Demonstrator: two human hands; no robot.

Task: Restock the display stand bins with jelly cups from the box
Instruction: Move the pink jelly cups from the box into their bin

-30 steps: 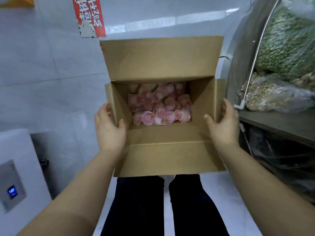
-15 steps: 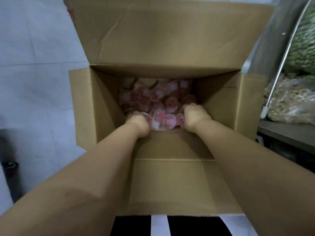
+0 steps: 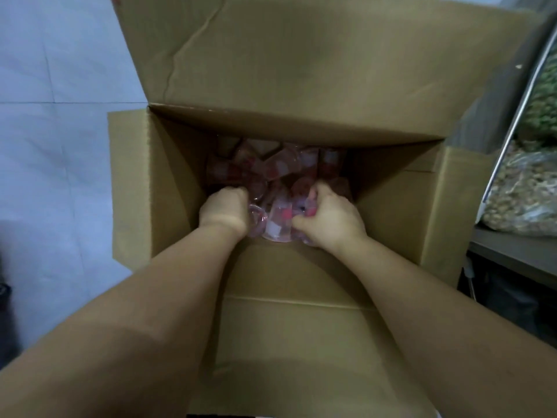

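Observation:
An open brown cardboard box [image 3: 301, 70] fills most of the view, its flaps spread outward. At its bottom lies a heap of pink and red jelly cups [image 3: 280, 170] in clear plastic. Both my arms reach down into the box. My left hand [image 3: 224, 211] is curled into the left side of the heap, its fingers hidden among the cups. My right hand [image 3: 330, 215] grips a bunch of jelly cups at the right side, fingers curled round them. The cups between my hands are bunched together.
The display stand [image 3: 512, 251] stands at the right edge, with a metal rail and clear bags of green and beige snacks [image 3: 524, 194] on its shelf. Pale tiled floor [image 3: 60, 146] lies to the left of the box.
My hands left the box's side flaps and went down into the box. They now close on jelly cups at the bottom. The view has moved closer over the box.

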